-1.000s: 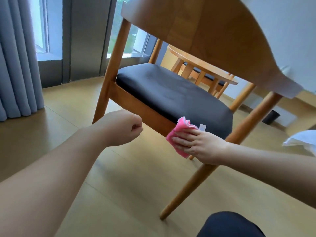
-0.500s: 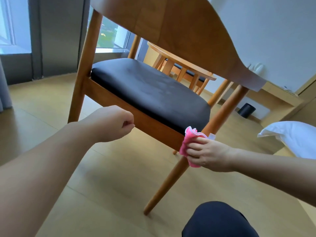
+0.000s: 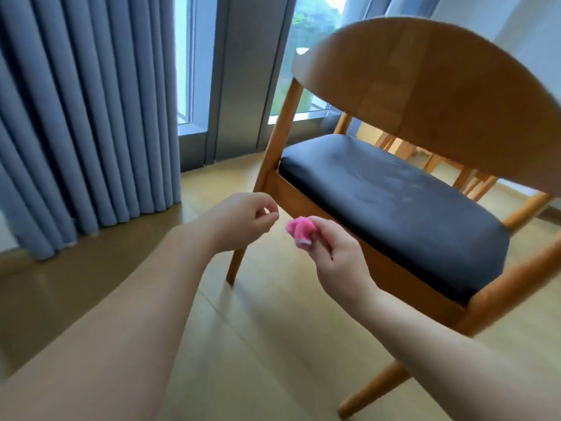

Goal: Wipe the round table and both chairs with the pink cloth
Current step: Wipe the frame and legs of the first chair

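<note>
Behind the wooden chair [image 3: 431, 95], near its rear seat rail, we see our two hands held close together in the air. Our right hand [image 3: 337, 253] pinches the pink cloth [image 3: 299, 232], bunched into a small wad between thumb and curled fingers [image 3: 318, 230]; the wad sticks out to the left of the hand and hangs just in front of the seat rail, though we cannot tell whether it touches the wood. Our left hand [image 3: 243, 220] sits just beside the cloth, a little apart from it, with its fingers loosely curled and nothing in them. The chair shows us its curved back, with the black seat cushion [image 3: 391, 202] visible under it and its slanted legs planted on the pale wooden floor [image 3: 258, 344]. Past the seat, on the right, we make out pale wooden legs of more furniture, too hidden to name. Blue-grey curtains [image 3: 85, 110] hang at the left, and a window [image 3: 303, 50] with grey frames stands behind the chair.
</note>
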A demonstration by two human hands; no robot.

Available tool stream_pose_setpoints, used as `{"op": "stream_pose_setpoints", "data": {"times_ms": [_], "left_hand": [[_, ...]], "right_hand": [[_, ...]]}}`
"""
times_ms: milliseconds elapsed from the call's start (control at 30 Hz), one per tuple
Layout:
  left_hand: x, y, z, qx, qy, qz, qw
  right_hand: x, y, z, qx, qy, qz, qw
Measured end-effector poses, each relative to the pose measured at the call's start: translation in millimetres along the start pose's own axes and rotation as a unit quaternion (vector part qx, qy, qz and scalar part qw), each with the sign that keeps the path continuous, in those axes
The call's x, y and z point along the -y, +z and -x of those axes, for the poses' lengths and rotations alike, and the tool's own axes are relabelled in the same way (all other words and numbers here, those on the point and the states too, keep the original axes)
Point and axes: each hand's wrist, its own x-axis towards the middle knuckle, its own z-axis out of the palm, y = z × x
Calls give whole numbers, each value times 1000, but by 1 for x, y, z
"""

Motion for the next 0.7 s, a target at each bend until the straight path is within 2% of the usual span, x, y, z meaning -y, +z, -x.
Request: {"op": "stream_pose_setpoints", "data": {"times_ms": [167,267,367,500,700], "left_hand": [[-45,-101,38,-12,-74,19,997],[-99,-180,48,-38,-97,26,994],[-162,-261,41,-94,-108,22,989],[-257,-369,9,-125,-102,77,984],[-379,-498,-51,-132,-82,97,983]], "right_hand": [[95,27,-38,32,70,-240,968],[171,15,-67,51,67,-293,952],[255,-24,-117,66,48,-317,945],[369,-99,-198,117,-7,-348,930],[488,-213,-294,191,17,-398,897]]}}
